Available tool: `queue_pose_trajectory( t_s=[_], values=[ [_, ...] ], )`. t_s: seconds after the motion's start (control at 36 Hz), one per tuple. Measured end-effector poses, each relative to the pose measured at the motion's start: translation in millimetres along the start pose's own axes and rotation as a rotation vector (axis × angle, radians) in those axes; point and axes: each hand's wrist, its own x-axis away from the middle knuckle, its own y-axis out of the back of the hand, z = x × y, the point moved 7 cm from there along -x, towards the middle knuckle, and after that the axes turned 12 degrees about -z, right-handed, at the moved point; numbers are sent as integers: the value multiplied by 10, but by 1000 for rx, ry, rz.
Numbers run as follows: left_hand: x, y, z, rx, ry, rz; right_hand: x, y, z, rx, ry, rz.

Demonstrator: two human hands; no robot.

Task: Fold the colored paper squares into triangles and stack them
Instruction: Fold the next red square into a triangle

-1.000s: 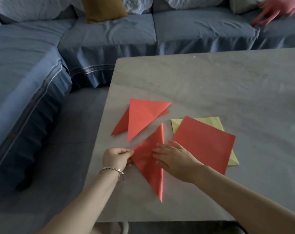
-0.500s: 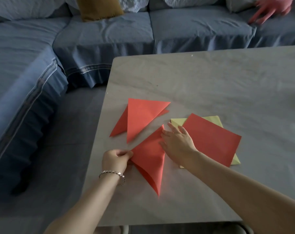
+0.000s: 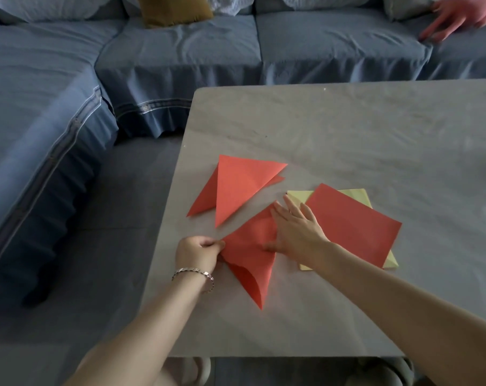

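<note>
Left hand (image 3: 197, 253) pinches corner of the half-folded red sheet (image 3: 250, 257) near table (image 3: 347, 129) edge; right hand (image 3: 297, 228) flat, pressing its crease. Beyond: two red triangles (image 3: 239, 188) stacked. Unfolded: red square (image 3: 353, 227), yellow squares (image 3: 356, 193).

Stacked red paper triangles (image 3: 241, 185) lie behind half-folded red paper (image 3: 250, 257); red paper square (image 3: 353, 224) atop yellow paper sheet (image 3: 297, 196) at right.

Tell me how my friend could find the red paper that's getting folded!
Look at the grey table by the blue sofa. It is the red triangle nearest the front edge. Only it has hands on it: the left hand pinches its corner, the right hand presses it.
</note>
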Motion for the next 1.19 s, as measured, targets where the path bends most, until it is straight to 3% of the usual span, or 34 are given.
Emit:
queue_pose_trajectory(
  t_s=[0.53, 0.61, 0.69, 0.78, 0.89, 0.97, 1.08, 1.14, 1.19],
  values=[
    [60, 32, -36, -16, -14, -45, 790, -125, 383, 106, 258, 107],
    [91, 29, -120, -87, -118, -57, 847, -119, 414, 52, 283, 91],
    [198, 37, -403, -214, -347, -73, 857, -63, 358, -135, 331, 63],
    [231, 86, -807, -206, -563, -133, 804, 125, 97, -406, 253, -84],
    [34, 112, -1318, -211, -684, -202, 777, 303, -426, -455, 73, -367],
    [-221, 61, -1572, -260, -697, -221, 813, 352, -706, -454, -73, -350],
    [-285, -175, -1623, -608, -795, -287, 862, 327, -917, -363, -125, -340],
    [-79, -404, -1582, -623, -862, -207, 895, 283, -955, -319, -140, -297],
    [194, -678, -1447, -545, -846, -8, 923, 235, -967, -263, -114, -250]
  ],
)
